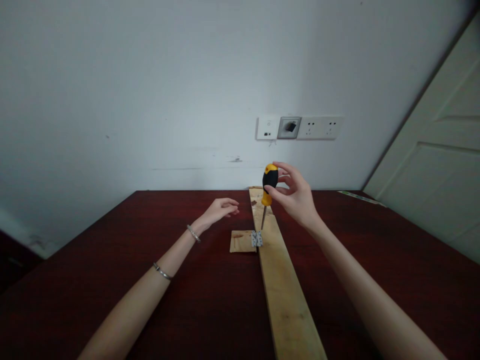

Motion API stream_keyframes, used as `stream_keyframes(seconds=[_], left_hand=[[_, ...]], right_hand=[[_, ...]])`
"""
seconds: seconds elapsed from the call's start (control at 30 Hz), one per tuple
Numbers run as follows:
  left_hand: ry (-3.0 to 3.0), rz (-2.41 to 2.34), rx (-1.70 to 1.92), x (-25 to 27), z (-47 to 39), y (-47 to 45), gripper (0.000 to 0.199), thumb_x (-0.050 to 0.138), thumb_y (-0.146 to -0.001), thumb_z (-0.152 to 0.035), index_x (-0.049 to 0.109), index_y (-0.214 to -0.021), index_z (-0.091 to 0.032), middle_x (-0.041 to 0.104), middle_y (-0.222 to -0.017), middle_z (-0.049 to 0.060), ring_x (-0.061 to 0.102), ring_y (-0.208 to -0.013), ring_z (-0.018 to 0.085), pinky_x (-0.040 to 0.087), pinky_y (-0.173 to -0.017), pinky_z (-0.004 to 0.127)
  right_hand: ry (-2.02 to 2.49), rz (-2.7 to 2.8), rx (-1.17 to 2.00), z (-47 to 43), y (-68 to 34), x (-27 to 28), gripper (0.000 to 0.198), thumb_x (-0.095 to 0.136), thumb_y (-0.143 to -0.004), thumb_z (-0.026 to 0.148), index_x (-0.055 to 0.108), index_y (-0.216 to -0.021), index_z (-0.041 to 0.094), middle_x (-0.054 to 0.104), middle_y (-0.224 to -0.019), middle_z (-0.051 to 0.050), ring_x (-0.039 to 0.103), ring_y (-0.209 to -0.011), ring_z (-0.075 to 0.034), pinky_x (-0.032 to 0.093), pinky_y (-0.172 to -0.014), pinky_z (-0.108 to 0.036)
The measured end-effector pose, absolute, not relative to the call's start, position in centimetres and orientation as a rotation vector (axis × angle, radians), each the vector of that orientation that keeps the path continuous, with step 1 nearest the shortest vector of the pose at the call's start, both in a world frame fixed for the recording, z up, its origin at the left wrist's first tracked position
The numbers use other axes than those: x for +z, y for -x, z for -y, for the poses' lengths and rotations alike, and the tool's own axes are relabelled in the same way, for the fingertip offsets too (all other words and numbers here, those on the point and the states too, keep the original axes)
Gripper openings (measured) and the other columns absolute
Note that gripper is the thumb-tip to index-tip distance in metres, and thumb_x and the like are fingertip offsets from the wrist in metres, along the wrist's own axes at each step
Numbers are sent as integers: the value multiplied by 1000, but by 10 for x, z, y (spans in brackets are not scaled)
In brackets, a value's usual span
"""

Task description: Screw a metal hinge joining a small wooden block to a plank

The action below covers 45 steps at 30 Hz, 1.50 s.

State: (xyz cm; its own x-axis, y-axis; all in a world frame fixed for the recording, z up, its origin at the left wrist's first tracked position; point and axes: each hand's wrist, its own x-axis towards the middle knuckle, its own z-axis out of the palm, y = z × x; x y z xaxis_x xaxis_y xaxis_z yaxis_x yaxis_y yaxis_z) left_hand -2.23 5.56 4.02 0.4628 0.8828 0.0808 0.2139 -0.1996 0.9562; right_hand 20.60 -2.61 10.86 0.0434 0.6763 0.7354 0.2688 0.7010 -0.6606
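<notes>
Between the fingertips and thumb of my right hand [294, 192] is a yellow and black screwdriver [270, 179]. Its shaft points down, with the tip just above a metal hinge [257, 238]. That hinge spans the joint between a small square wood piece [242, 242] and a long wooden board [283, 280]. My left hand [221, 209] hovers over the table, left of the board and beyond the small piece, fingers stretched out and slightly bent, with nothing visible in them. Two bracelets are on my left forearm.
The dark red table [180, 310] meets a white wall [168, 100] at its far edge. Wall sockets [320, 128] sit above the table. A thin flat strip [360, 197] lies at the back right, near a pale panelled door [442, 150].
</notes>
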Motion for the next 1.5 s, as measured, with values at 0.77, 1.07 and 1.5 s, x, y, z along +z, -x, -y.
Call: stream_keyframes(seconds=[0.77,1.07,1.5], left_hand=[[-1335,-1082,872,11,-63,37,25,70,-78,-32,66,-94,-13,69,-81,7,66,-74,15,51,-65,24],[-1359,-1084,860,12,-62,36,22,68,-79,-29,65,-94,-13,69,-81,7,66,-73,15,51,-65,24],[-2235,-765,363,26,-36,15,56,78,-65,-40,64,-115,-20,64,-115,10,56,-107,26,42,-93,35]], right_hand=[[839,1578,319,21,-202,95,47,66,-77,28,55,-122,29,51,-105,-5,56,-90,-17,59,-69,-32],[836,1569,274,24,-200,96,46,68,-76,29,56,-121,30,49,-103,-4,56,-87,-16,60,-67,-32],[901,1598,145,29,-197,100,44,67,-77,29,57,-120,30,49,-99,-4,55,-84,-17,60,-64,-32]])
